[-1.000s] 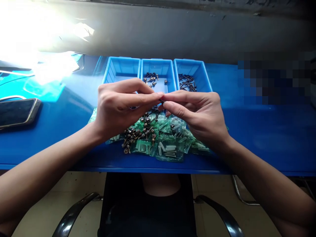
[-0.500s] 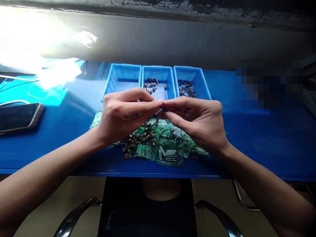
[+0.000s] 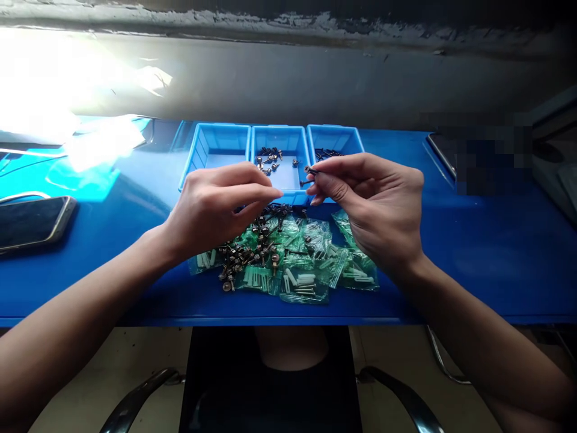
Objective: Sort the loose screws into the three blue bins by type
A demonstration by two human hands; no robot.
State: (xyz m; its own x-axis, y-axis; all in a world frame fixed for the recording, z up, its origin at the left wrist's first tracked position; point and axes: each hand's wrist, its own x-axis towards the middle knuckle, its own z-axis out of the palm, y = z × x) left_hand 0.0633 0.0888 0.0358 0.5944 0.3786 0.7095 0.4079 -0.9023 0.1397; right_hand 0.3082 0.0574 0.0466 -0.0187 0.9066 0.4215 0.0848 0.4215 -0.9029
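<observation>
Between the thumb and fingers of my right hand (image 3: 374, 201) are dark screws (image 3: 311, 171), their heads poking out to the left. My left hand (image 3: 220, 201) is apart from it, index finger stretched and thumb lower, with nothing visible between them. Below my hands lies a loose pile of screws with washers (image 3: 238, 255). Green-tinted clear packets (image 3: 303, 282) of white wall plugs and screws spread around and under it. Short bolts with washers (image 3: 270, 159) lie in the middle blue bin (image 3: 288, 196). Black screws (image 3: 328, 154) show in the right blue bin (image 3: 347, 130), partly behind my right hand.
The left blue bin (image 3: 220, 131) stands in line with the others at the back of the blue table (image 3: 473, 258). A phone (image 3: 33, 224) lies at the left edge. Another dark device (image 3: 440, 155) rests at the back right, and bright light glares at the upper left.
My hands, which met at the fingertips, have come apart. The right hand has moved right with the screws, and the left has drawn back slightly left. The view has shifted a little.
</observation>
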